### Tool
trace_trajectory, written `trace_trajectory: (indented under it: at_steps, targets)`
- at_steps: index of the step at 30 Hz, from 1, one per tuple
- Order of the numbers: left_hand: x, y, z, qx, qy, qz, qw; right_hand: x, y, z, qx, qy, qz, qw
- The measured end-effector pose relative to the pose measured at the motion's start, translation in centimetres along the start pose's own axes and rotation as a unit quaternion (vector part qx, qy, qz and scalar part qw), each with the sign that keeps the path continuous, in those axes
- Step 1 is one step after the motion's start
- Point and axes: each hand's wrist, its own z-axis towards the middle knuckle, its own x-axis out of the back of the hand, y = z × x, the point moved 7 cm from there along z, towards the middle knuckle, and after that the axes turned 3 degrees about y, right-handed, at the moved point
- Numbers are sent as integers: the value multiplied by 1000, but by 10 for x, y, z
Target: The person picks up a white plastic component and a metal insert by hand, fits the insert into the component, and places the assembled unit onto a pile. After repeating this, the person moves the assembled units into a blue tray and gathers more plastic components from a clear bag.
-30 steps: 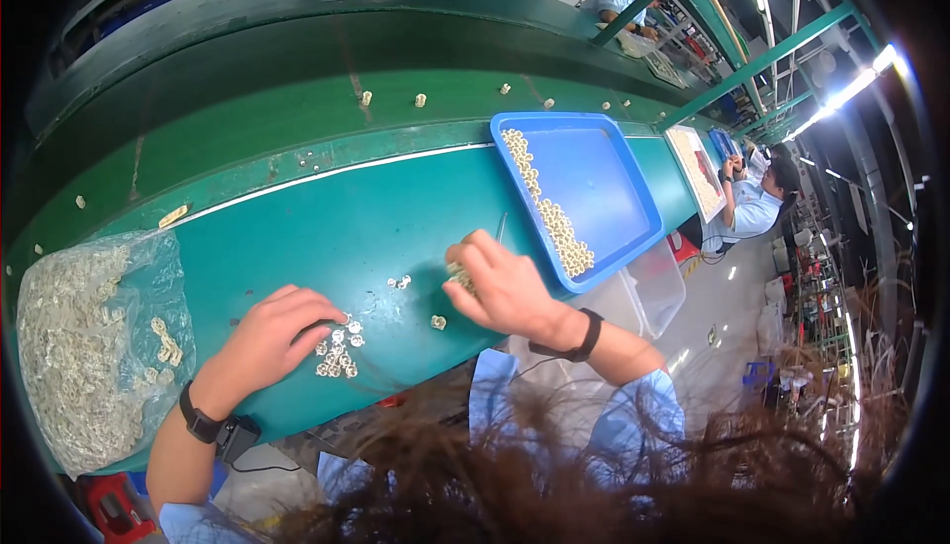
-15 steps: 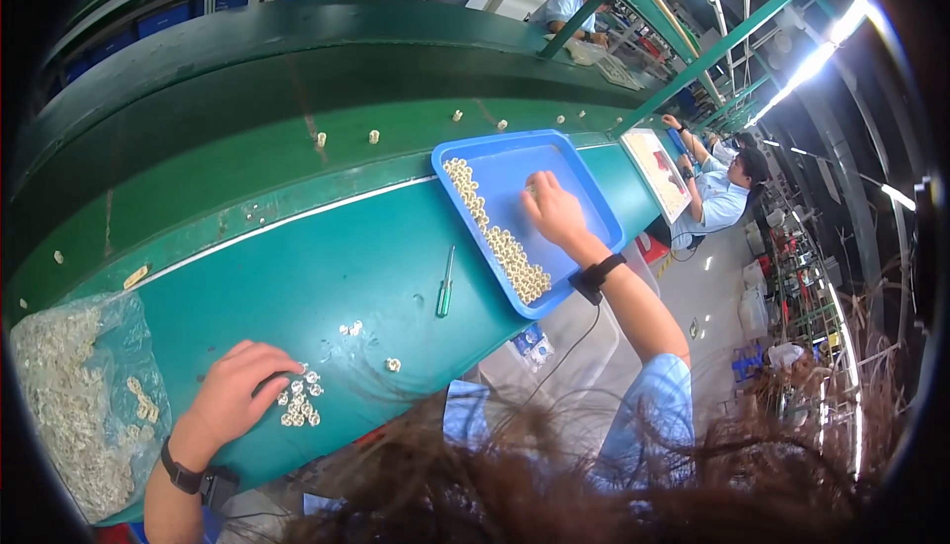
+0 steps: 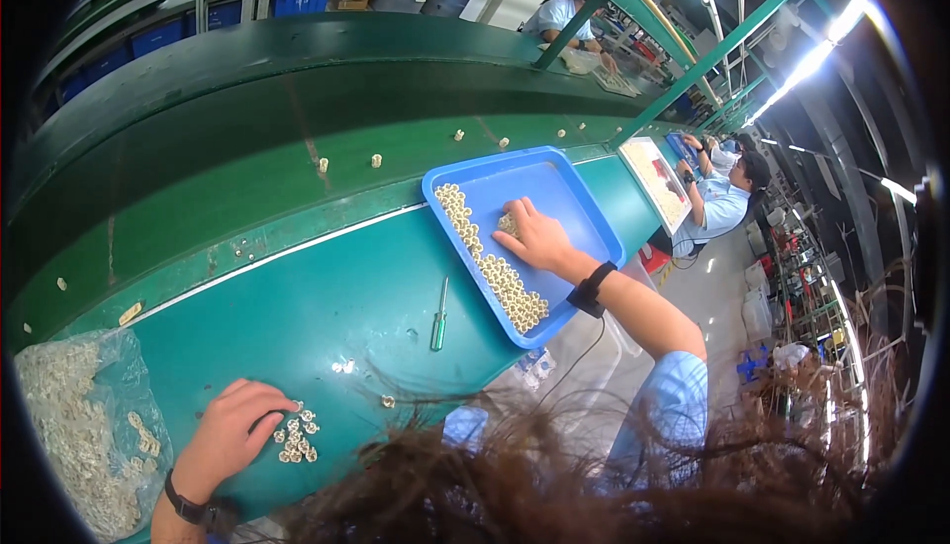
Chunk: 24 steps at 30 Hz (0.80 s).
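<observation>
Since the first frame, our right hand (image 3: 539, 239) moves off the counter (image 3: 267, 316) into the blue tray (image 3: 596, 219); our left hand (image 3: 230, 430) stays by the small pile (image 3: 295, 442). Right grip: fingers curled over a few cream parts (image 3: 508, 224), just right of the packed parts (image 3: 510, 292); can't tell if clamped or let go. Left grip: thumb and forefinger apart, fingertip at the pile's far edge. For a clean placement, we should stay low, ease the parts down, and not knock the packed ones.
</observation>
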Motion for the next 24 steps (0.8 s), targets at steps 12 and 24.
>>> trace_trajectory:
  at_steps: [12,24]
  targets:
    - [1,2,-3,-9,3,1,1000,-4,16,19,-49,-23,193,980]
    - [-5,-11,-12,-28,6,27,999,-11,-26,23,-10,-5,182,983]
